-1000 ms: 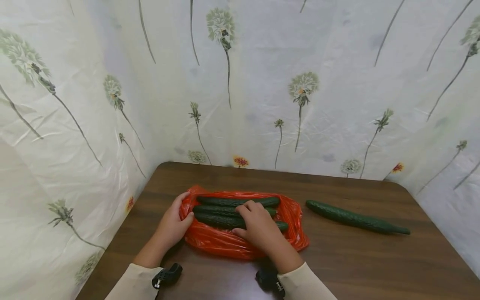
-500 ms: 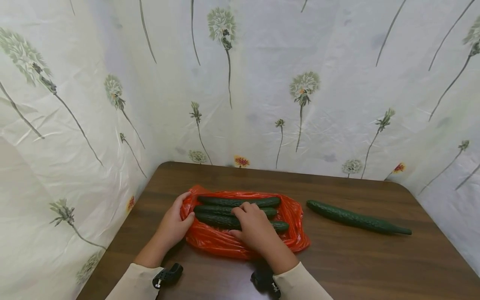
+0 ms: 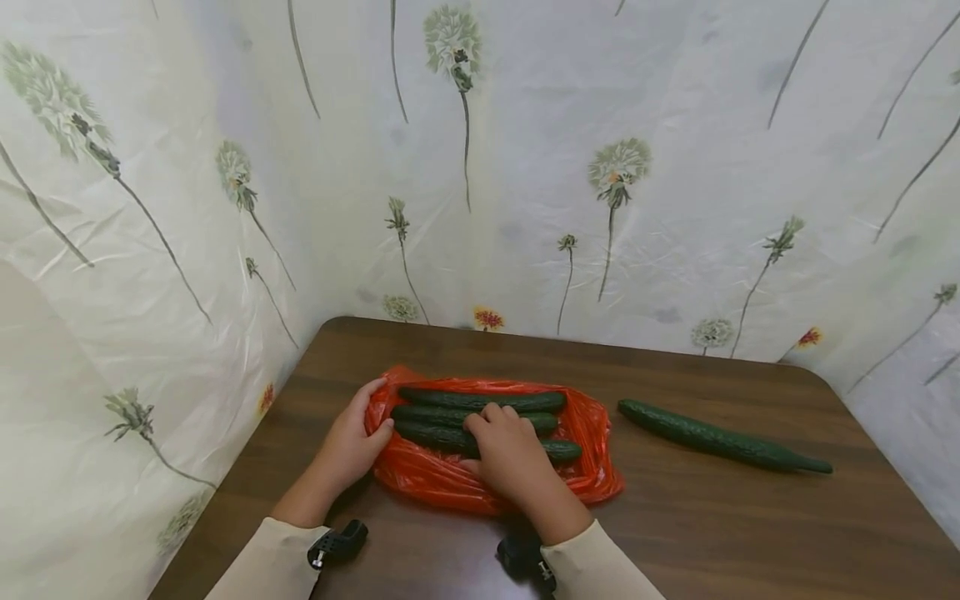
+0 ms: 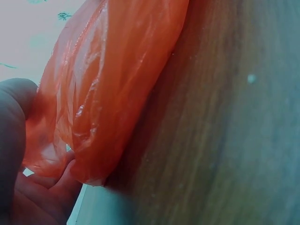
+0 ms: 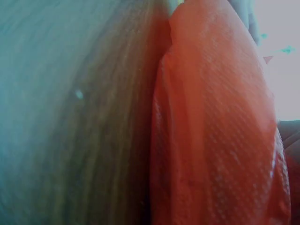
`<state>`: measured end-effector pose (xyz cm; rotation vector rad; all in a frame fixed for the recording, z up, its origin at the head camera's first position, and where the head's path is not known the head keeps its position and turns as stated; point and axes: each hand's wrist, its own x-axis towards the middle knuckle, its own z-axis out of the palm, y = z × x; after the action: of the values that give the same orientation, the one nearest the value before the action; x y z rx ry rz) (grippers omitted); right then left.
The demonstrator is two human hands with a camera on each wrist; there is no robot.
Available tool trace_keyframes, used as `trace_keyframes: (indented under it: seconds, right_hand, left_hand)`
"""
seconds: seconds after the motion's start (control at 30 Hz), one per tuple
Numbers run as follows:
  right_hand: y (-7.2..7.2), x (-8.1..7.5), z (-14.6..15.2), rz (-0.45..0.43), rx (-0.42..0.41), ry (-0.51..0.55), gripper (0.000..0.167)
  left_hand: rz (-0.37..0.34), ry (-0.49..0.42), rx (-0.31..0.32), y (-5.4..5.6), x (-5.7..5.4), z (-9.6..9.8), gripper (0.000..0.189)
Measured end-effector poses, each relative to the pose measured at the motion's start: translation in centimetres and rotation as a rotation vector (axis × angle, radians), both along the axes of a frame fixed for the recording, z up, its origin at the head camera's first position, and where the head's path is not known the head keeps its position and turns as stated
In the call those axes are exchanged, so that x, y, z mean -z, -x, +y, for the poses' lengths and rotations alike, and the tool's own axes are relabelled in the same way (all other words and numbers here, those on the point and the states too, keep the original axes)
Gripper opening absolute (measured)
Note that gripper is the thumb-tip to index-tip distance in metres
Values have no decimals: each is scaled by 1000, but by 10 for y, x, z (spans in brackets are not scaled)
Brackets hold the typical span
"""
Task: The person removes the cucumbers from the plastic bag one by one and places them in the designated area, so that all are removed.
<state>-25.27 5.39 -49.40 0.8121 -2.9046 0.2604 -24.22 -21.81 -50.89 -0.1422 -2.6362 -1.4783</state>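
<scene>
Head view is showing both hands working at a red plastic bag (image 3: 442, 485) lying open on the brown table (image 3: 697, 533). The left hand (image 3: 347, 446) is gripping the bag's left end, and the left wrist view is showing the thin plastic passing between its thumb and fingers. The right hand (image 3: 513, 458) is arching over the nearest cucumber (image 3: 429, 435), fingers bending down on its far side and thumb lying on its near side, so the span is looking narrow and filled by that cucumber. How hard they are pressing I cannot tell, since the hand is hiding its own fingertips.

Just beyond the right fingers the middle cucumber (image 3: 431, 416) is lying, and the far cucumber (image 3: 480, 400) is resting past it, along the bag's far rim. Well apart, to the right of the right fingers, a loose cucumber (image 3: 723, 440) is lying on bare wood outside the bag.

By my reading, the step in hand is handling one cucumber inside the bag; whether it is going in or coming out is staying unclear. Lifting would be calling for a firm right grip, the left fingers anchoring the plastic; settling it, for loosening the right fingers.
</scene>
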Motion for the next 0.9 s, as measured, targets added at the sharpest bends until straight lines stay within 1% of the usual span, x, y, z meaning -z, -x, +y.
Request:
trace_keyframes:
  seconds: [0.13,0.3,0.43,0.57,0.73,0.9]
  right_hand:
    - [0,1,-1,23,6,-7,55]
    - [1,3,-2,11,8,9,55]
    - [3,4,-1,-11,9,33,49]
    - [3,3,-1,-36,4,46,43]
    - [3,1,0,-48,-11,25,41]
    - [4,4,0,-53,-17,23,37]
  left_hand:
    - [-1,3,5,0,-2,0,70]
    - [6,12,9,1,-1,-1,71]
    - [4,1,18,3,2,-1,71]
    - [5,0,25,2,1,-1,72]
    - [1,17,16,0,-2,0,72]
    - [4,30,15,1,0,1,72]
